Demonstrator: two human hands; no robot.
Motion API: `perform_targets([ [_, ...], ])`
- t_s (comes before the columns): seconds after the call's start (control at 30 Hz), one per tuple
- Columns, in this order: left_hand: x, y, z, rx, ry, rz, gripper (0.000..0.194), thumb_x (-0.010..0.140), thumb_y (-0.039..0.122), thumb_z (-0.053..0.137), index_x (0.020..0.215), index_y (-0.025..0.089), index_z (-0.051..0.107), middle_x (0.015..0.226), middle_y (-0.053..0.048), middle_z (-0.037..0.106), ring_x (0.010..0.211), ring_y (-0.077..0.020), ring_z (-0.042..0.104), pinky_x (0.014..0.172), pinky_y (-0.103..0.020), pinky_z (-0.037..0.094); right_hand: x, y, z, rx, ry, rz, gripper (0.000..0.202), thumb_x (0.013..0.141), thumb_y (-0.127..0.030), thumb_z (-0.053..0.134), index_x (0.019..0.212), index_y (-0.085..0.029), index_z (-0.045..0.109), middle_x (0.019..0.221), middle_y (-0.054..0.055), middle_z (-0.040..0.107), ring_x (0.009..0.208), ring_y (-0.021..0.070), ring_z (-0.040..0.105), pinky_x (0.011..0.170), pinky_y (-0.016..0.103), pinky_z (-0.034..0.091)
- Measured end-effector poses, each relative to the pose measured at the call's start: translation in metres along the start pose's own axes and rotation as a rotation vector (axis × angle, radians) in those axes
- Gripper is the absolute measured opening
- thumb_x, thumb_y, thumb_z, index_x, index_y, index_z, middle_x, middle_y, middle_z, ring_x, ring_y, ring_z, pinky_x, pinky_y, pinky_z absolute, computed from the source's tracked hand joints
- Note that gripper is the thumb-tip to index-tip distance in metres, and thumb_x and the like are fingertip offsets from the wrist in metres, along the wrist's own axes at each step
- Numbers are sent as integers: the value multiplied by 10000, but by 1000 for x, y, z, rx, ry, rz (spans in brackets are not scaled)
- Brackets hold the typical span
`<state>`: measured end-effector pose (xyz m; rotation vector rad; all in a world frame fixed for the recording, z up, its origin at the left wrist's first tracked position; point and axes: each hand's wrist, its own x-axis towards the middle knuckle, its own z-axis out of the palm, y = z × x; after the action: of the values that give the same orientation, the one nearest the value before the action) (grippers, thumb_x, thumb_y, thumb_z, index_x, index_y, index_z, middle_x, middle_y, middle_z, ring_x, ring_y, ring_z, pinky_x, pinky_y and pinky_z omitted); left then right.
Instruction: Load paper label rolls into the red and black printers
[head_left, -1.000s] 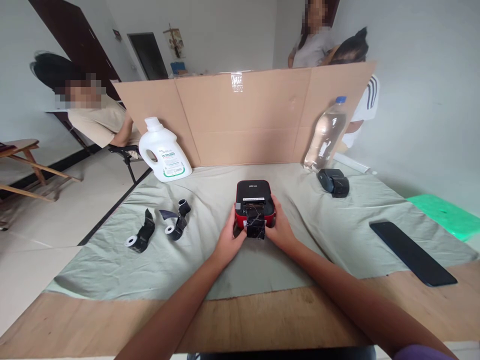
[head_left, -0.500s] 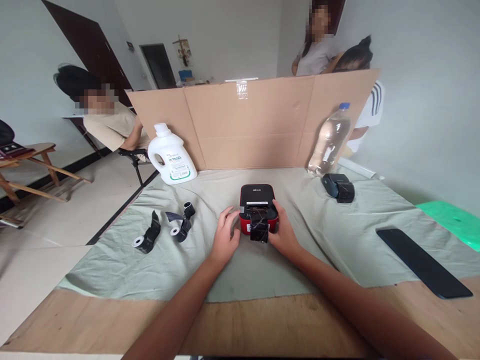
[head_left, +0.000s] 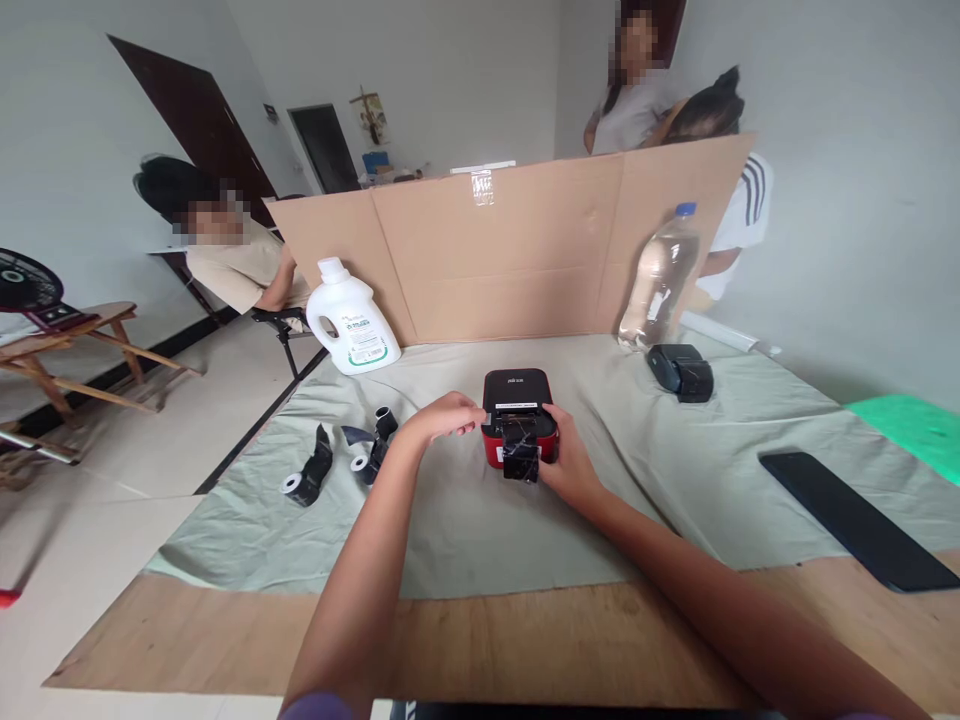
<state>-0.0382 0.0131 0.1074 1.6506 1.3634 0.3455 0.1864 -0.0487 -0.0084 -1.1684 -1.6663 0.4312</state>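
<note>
A red and black printer (head_left: 517, 390) sits on the green cloth in front of me, with a black strip (head_left: 520, 450) hanging from its front. My right hand (head_left: 568, 457) grips the printer's right side, thumb and fingers bent round its corner. At the printer's left front corner, my left hand (head_left: 450, 415) is closed in a pinch at a small grey tab (head_left: 487, 419). Left of my left forearm lie black rolls with loose strips, one (head_left: 301, 487) apart and others (head_left: 365, 468) partly behind the forearm.
A white jug (head_left: 358, 330) and a clear bottle (head_left: 660, 280) stand before a cardboard panel (head_left: 499, 260). A black device (head_left: 680, 372) and a dark phone-like slab (head_left: 855, 515) lie right. Several people are beyond the panel.
My left hand has lifted and turned, its fingers going from spread beside the printer to pinched at its corner. My right hand stays on the printer. The view has shifted slightly.
</note>
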Motion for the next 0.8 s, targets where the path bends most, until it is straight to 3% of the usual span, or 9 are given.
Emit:
perform_targets([
  [0.23,8,-5,-1,-33,-127,82,339,702,391,627,531,196,409,510,50,345,497,-91,280,521,-266,183,1,3,0,-17,17,-30,697,774,-234,687,1402,-271,387,1423,133,470,1314,315,502,1075,527,459],
  [0.5,13,-14,-1,-98,-145,-66,369,666,436,684,608,204,403,574,54,325,491,-79,251,495,-260,101,2,5,2,-5,23,-39,729,763,-244,724,1411,-271,389,1435,140,449,1328,314,478,1103,536,428],
  [0.63,18,-22,-1,-176,-227,-150,440,633,477,727,613,210,378,581,65,279,483,-68,202,496,-256,47,2,4,2,-20,19,-49,756,782,-252,700,1454,-267,355,1441,143,448,1345,314,468,1120,538,414],
  [0.8,23,-26,3,-255,-224,-150,430,635,405,730,621,219,343,576,66,262,476,-69,186,491,-256,31,2,2,0,-44,8,-56,765,785,-279,673,1474,-271,341,1453,125,447,1329,321,487,1100,521,445],
])
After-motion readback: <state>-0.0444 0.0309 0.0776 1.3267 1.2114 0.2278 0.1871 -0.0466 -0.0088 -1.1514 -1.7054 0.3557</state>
